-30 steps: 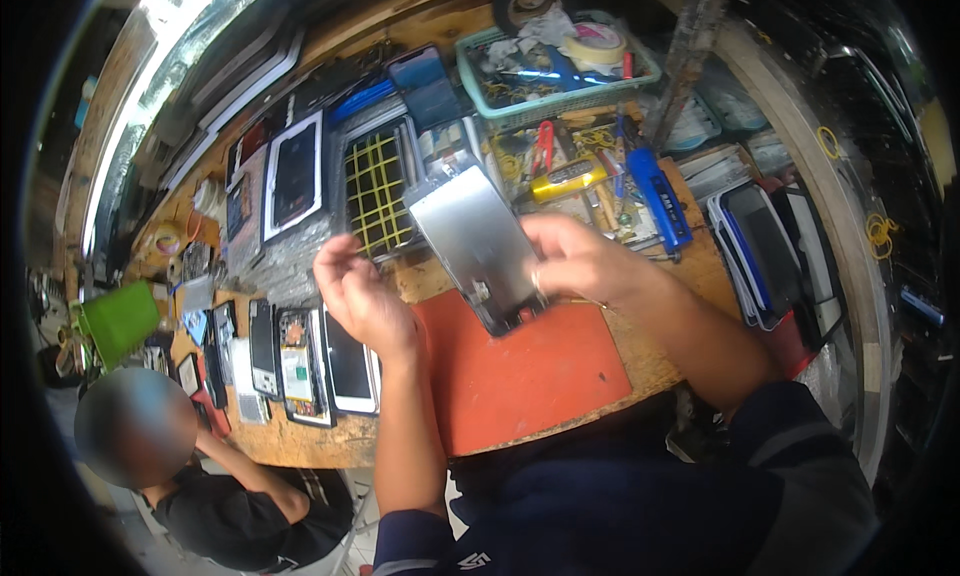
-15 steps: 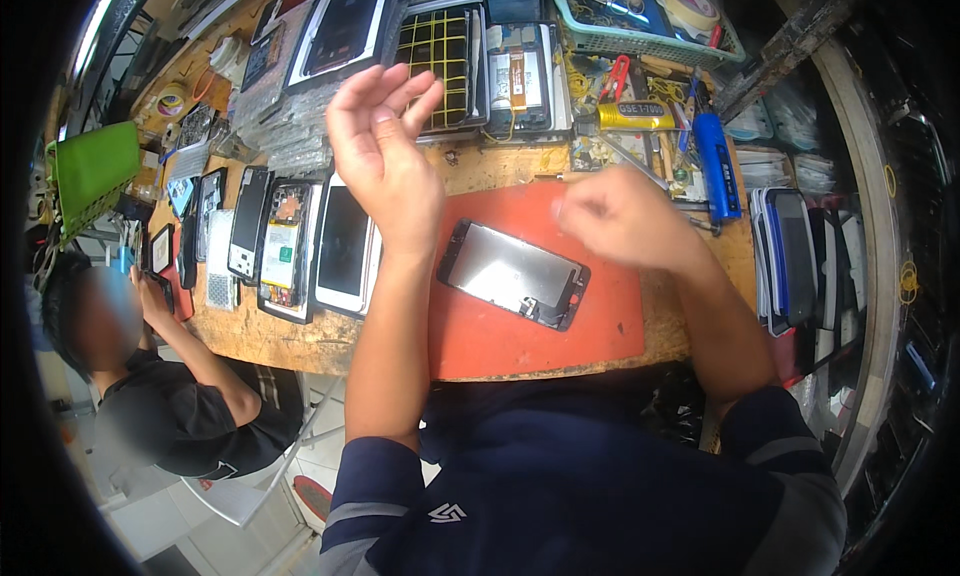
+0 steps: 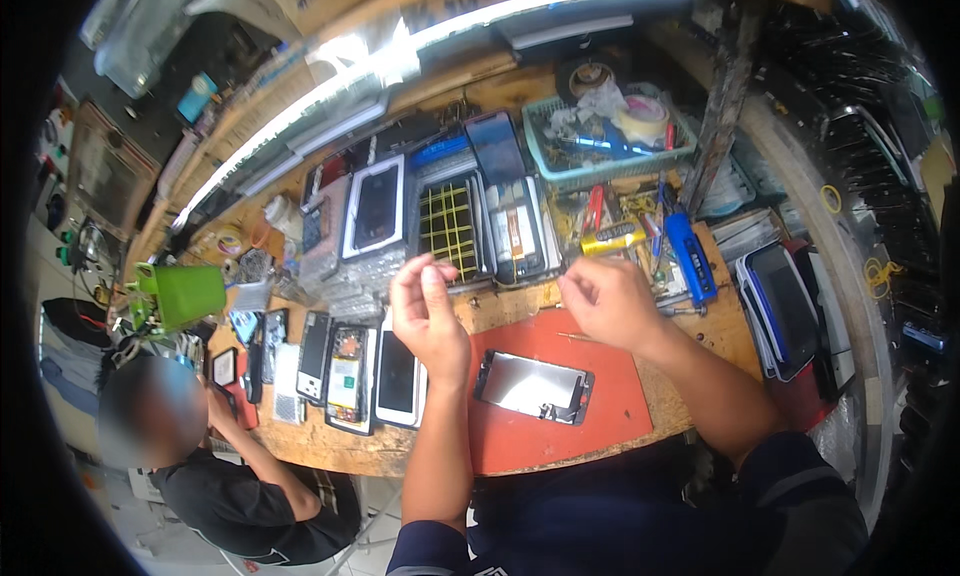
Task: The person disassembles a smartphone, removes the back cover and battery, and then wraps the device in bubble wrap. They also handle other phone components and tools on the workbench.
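Note:
A phone screen panel [image 3: 534, 384] lies on the orange-red mat [image 3: 625, 411], its silvery back facing up and black ends showing. My left hand [image 3: 432, 321] is raised beyond the panel's left end, palm turned inward, with fingers loosely bent and apart, holding nothing visible. Above the mat's far right part hovers my right hand [image 3: 612, 304], fingers curled together; what they hold, if anything, is hidden. A thin pointed piece [image 3: 574, 336] shows just below that hand, too small to name. Neither hand touches the panel.
Opened phones [image 3: 347, 376] and a white phone [image 3: 398, 376] stand left of my left forearm. Stacked devices [image 3: 452, 231], a teal basket [image 3: 610, 161], a yellow tube [image 3: 612, 239] and a blue tool [image 3: 690, 261] lie farther back. Another person [image 3: 245, 496] sits at the left.
The view has tilted up, showing more of the shelf and light strip. My left hand's fingers have drawn in slightly. My right hand remains over the mat's far right side, fingers curled.

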`<state>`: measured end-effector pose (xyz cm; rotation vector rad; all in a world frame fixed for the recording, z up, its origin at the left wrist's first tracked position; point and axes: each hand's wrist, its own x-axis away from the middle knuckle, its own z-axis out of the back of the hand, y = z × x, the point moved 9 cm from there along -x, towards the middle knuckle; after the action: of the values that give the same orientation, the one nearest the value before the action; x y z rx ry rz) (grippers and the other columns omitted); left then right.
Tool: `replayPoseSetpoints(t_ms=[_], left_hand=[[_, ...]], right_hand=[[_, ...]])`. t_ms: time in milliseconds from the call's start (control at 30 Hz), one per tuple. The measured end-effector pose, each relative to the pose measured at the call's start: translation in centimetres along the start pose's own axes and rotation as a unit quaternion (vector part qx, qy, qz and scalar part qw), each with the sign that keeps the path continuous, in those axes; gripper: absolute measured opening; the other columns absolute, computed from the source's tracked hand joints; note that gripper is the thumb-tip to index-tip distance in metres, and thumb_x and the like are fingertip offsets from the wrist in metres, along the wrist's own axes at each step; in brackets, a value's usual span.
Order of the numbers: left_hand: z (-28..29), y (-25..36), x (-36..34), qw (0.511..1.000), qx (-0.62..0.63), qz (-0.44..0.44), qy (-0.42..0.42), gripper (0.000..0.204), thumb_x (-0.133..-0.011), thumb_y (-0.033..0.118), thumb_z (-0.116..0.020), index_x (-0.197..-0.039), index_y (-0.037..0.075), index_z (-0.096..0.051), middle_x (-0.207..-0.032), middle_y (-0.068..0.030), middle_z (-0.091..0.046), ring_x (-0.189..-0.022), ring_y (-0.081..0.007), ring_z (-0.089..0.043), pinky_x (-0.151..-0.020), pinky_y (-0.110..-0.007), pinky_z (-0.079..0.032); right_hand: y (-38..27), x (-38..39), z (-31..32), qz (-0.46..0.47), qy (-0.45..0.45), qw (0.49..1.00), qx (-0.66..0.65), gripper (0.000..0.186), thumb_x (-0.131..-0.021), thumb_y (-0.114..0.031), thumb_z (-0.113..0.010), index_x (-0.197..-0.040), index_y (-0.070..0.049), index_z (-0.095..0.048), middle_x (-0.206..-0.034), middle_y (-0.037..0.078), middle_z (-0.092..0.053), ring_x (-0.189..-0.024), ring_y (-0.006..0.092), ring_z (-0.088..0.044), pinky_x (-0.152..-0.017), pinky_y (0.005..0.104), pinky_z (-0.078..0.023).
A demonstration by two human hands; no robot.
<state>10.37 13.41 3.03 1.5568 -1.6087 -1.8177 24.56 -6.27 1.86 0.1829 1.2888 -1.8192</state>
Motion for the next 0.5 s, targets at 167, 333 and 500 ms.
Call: replayPoseSetpoints(t_ms=[167,333,500], left_hand=[[-1.5,1.6,-1.9,0.999,-0.022,0.034,-0.001,0.012,-0.109,0.011,-0.063,-0.114,0.000,-0.066,-0.099,-0.0021,-0.066,-0.091,-0.0098,-0.061,-0.087,-0.026,-0.048],[-4.1,9.6,-7.2,0.991,0.124,-0.030,-0.043,0.040,-0.109,0.040,-0.058,-0.108,0.001,-0.067,-0.092,-0.0062,-0.067,-0.087,-0.0164,-0.061,-0.083,-0.031,-0.048],[-8.3,14.8,-9.2,0.974,0.173,0.041,-0.143,0.050,-0.108,0.049,-0.059,-0.115,0.001,-0.071,-0.097,-0.0077,-0.074,-0.091,-0.0191,-0.067,-0.081,-0.031,-0.050]], right_hand=[[0.1,0.1,0.6,0.002,0.000,0.999,0.033,0.018,-0.093,-0.015,-0.072,-0.081,-0.004,-0.064,-0.075,0.015,-0.069,-0.067,0.0370,-0.070,-0.060,0.0480,-0.054],[1.0,-0.7,1.6,-0.022,0.015,0.999,0.026,0.018,-0.093,-0.015,-0.072,-0.081,-0.004,-0.065,-0.074,0.016,-0.069,-0.065,0.0376,-0.069,-0.059,0.0487,-0.053],[2.9,-1.9,4.8,-0.028,0.093,0.995,0.013,0.017,-0.093,-0.014,-0.074,-0.083,-0.002,-0.068,-0.068,0.014,-0.066,-0.054,0.0268,-0.061,-0.054,0.0391,-0.046]])
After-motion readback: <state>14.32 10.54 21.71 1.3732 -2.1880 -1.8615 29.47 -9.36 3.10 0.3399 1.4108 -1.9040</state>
